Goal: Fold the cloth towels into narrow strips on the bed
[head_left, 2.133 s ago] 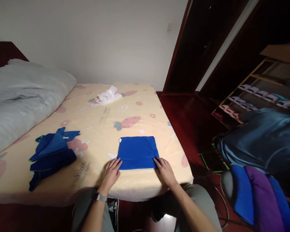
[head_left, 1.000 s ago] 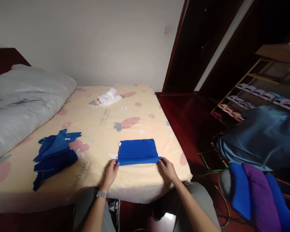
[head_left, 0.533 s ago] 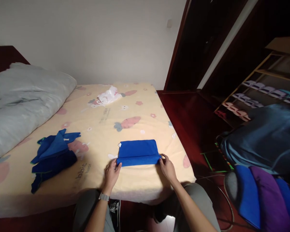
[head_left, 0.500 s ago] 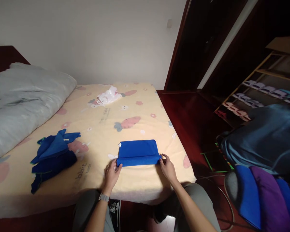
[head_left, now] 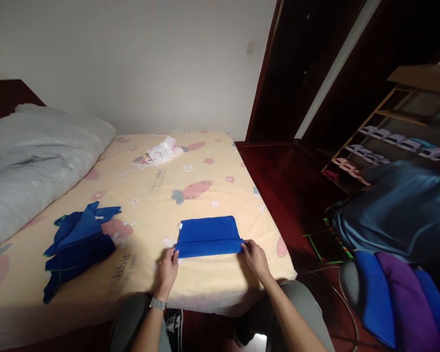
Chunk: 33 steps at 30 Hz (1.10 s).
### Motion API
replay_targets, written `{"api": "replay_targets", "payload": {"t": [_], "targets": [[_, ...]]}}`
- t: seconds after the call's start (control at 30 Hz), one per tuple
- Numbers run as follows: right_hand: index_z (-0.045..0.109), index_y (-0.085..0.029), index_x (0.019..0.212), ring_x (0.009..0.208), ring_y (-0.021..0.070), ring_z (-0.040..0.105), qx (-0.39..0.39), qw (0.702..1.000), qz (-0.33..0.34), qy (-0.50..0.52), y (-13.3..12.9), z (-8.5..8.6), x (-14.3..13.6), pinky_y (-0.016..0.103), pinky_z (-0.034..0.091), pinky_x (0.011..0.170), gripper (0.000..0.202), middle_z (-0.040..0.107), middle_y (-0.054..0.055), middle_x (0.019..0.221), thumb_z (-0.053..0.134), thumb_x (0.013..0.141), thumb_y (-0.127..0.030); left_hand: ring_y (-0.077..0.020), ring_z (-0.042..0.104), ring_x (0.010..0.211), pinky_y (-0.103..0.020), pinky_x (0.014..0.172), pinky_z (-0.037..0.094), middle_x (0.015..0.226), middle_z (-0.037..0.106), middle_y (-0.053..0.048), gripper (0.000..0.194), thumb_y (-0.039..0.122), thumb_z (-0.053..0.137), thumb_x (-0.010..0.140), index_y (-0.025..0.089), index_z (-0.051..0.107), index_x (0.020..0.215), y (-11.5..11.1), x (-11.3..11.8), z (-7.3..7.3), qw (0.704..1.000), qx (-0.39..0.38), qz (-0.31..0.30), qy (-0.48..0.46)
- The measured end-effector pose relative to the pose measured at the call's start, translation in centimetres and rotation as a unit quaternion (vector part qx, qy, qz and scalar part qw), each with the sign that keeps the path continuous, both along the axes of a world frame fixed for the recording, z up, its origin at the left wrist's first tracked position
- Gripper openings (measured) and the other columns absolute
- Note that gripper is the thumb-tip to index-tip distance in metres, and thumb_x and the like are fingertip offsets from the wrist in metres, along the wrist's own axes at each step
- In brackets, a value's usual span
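A blue cloth [head_left: 209, 230] lies on the bed in front of me, its near edge folded over into a flat band. A small white tag sticks out at its far left corner. My left hand [head_left: 167, 269] pinches the near left corner of the fold. At the opposite end, my right hand [head_left: 254, 258] grips the right end of the same fold between thumb and fingers. To the left, a crumpled pile of blue cloth [head_left: 82, 244] with green edging rests apart from both hands.
The bed [head_left: 146, 210] has a yellow patterned sheet. On it are a white plastic bag [head_left: 164, 149] and a grey quilt [head_left: 40, 156]. To the right stand a shoe rack [head_left: 379, 115] with several slippers, a blue-covered heap [head_left: 399, 210] and blue and purple cushions [head_left: 399, 288].
The fold's band now lies flatter and looks wider. My left fingers have shifted to the corner's outer edge. The whole view has tilted slightly upward.
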State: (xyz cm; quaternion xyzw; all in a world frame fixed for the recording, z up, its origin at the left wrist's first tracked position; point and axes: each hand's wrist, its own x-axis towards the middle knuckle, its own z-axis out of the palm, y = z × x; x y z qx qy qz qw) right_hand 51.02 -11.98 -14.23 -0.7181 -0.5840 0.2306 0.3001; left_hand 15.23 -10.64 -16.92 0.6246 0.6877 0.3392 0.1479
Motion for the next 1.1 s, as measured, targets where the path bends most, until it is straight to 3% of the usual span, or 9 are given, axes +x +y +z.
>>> {"api": "replay_targets", "payload": {"t": [0.17,0.37,0.5,0.63,0.7,0.77,0.87,0.97,1.1], "targets": [[0.063,-0.019,0.106,0.083,0.0244,0.072,-0.05,0.991,0.009,-0.128,0.0,0.9,0.0,0.029,0.045,0.07,0.03,0.076,0.009,0.093,0.038,0.1,-0.035,-0.0225,0.07,0.085,-0.033,0.077,0.054,0.091,0.074,-0.008,0.026,0.04,0.046,0.095,0.021,0.063,0.09,-0.2,-0.5,0.9,0.997,0.006,-0.056,0.055],[0.067,-0.018,0.102,0.078,0.0232,0.071,-0.059,0.976,0.011,-0.207,-0.1,1.3,-0.4,0.029,0.043,0.068,0.04,0.075,0.011,0.087,0.032,0.103,-0.038,-0.0244,0.067,0.082,-0.038,0.078,0.053,0.085,0.072,-0.007,0.021,0.037,0.052,0.093,0.021,0.065,0.089,-0.5,-0.4,2.0,0.989,0.018,-0.047,0.136],[0.067,-0.018,0.101,0.078,0.0232,0.069,-0.023,0.971,0.005,-0.236,-0.1,1.4,-0.5,0.03,0.044,0.071,0.033,0.074,0.011,0.086,0.04,0.101,-0.036,-0.0284,0.063,0.105,-0.044,0.092,0.051,0.11,0.07,-0.012,0.027,0.032,0.052,0.093,0.019,0.065,0.113,-0.8,0.6,3.2,0.979,0.093,-0.04,0.176],[0.064,-0.016,0.113,0.097,0.0258,0.065,0.085,0.97,0.001,-0.229,-0.3,1.9,-1.4,0.036,0.047,0.084,0.031,0.071,0.013,0.111,0.041,0.1,-0.032,-0.0254,0.056,0.125,-0.043,0.107,0.045,0.132,0.063,-0.01,0.037,0.025,0.044,0.097,0.023,0.057,0.132,-1.6,2.7,4.4,0.959,0.133,-0.136,0.211],[0.061,-0.017,0.123,0.11,0.0259,0.061,0.132,0.967,0.053,-0.212,-0.7,2.0,-2.7,0.04,0.046,0.095,0.035,0.066,0.013,0.125,0.039,0.1,-0.03,-0.0243,0.049,0.134,-0.044,0.113,0.039,0.143,0.055,-0.007,0.044,0.026,0.043,0.099,0.025,0.048,0.143,-2.1,4.1,4.6,0.94,0.127,-0.205,0.242],[0.055,-0.018,0.136,0.123,0.0255,0.055,0.158,0.955,0.148,-0.203,-1.2,1.6,-4.2,0.043,0.041,0.106,0.04,0.058,0.011,0.138,0.038,0.1,-0.029,-0.024,0.04,0.142,-0.045,0.118,0.033,0.154,0.044,-0.005,0.053,0.031,0.042,0.1,0.026,0.035,0.152,-2.5,5.2,4.4,0.918,0.105,-0.268,0.272],[0.037,-0.018,0.151,0.14,0.0267,0.04,0.161,0.927,0.258,-0.218,-1.9,0.3,-6.1,0.047,0.031,0.116,0.054,0.044,0.01,0.152,0.042,0.099,-0.033,-0.0236,0.029,0.148,-0.047,0.12,0.029,0.161,0.031,-0.003,0.061,0.039,0.039,0.101,0.028,0.019,0.157,-2.7,5.9,3.6,0.903,0.065,-0.311,0.29],[0.024,-0.016,0.156,0.146,0.0265,0.03,0.146,0.92,0.273,-0.239,-2.2,-1.0,-6.5,0.047,0.027,0.119,0.063,0.035,0.01,0.157,0.042,0.099,-0.034,-0.0222,0.026,0.149,-0.046,0.12,0.029,0.162,0.027,-0.004,0.063,0.043,0.036,0.101,0.027,0.013,0.158,-2.4,5.3,2.9,0.908,0.035,-0.308,0.281],[0.019,-0.014,0.157,0.148,0.0247,0.027,0.141,0.919,0.271,-0.251,-2.0,-1.8,-5.7,0.046,0.027,0.12,0.063,0.03,0.01,0.159,0.039,0.1,-0.033,-0.0212,0.027,0.149,-0.045,0.121,0.027,0.162,0.028,-0.004,0.063,0.045,0.035,0.102,0.027,0.012,0.158,-1.7,3.9,2.4,0.916,0.021,-0.303,0.263]]}}
